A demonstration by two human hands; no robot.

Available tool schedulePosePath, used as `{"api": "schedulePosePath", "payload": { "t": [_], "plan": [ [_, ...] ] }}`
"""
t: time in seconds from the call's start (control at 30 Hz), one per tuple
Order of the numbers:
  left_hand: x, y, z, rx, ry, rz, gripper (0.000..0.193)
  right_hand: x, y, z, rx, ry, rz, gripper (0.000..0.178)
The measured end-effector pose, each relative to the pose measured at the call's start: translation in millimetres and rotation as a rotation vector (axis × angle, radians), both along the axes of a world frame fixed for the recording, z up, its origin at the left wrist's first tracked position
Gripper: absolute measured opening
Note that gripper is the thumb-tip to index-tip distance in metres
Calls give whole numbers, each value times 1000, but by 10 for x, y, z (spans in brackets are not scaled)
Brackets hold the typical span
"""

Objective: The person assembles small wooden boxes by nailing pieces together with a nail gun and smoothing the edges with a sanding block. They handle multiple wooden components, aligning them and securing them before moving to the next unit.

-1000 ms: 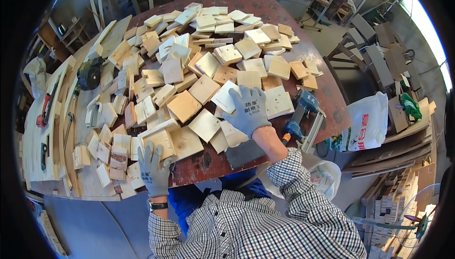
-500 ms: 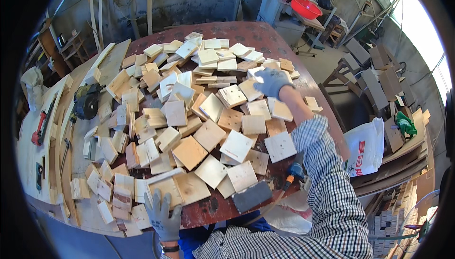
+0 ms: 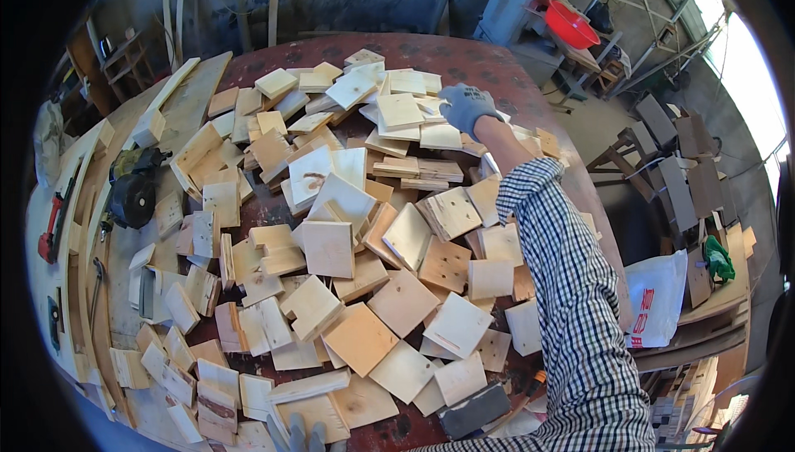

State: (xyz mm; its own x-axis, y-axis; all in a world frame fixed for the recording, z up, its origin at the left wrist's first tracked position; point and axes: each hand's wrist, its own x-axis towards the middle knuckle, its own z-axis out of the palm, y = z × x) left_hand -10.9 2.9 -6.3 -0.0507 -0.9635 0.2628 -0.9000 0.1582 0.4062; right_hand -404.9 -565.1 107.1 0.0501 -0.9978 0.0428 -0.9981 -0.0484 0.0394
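A brown round table [image 3: 464, 55] is covered with several pale square wooden boards [image 3: 331, 245]. My right hand [image 3: 465, 106], in a grey glove, reaches far across the table and rests on the boards at the far right side. Whether it grips a board I cannot tell. The checked sleeve [image 3: 571, 286] of that arm lies over the boards on the right. Only the grey gloved fingertips of my left hand [image 3: 300, 435] show at the bottom edge, touching the boards nearest me.
A black power tool [image 3: 132, 191] and a red-handled tool [image 3: 51, 224] lie on the wooden bench at the left. A dark block [image 3: 474, 411] sits at the table's near edge. A white bag [image 3: 658, 299] and stacked planks are at the right; a red basin [image 3: 571, 26] beyond.
My right hand has reached from the near middle of the pile to the far right side of the table. The view has moved closer, and my left hand has slid down to the frame's edge.
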Motion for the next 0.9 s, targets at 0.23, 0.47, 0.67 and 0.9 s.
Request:
{"api": "schedulePosePath", "payload": {
  "t": [0.23,0.47,0.67,0.9],
  "plan": [
    [81,130,-104,-72,-65,-116,40,681,-383,-334,83,-86,71,98],
    [-38,-44,96,-53,22,-17,29,732,-194,-427,251,-26,178,89],
    [62,114,-73,-66,-104,-166,24,564,-217,145,482,4,327,60],
    [126,249,-225,-16,-55,-120,24,847,-838,-466,10,-344,54,72]
  ]
}}
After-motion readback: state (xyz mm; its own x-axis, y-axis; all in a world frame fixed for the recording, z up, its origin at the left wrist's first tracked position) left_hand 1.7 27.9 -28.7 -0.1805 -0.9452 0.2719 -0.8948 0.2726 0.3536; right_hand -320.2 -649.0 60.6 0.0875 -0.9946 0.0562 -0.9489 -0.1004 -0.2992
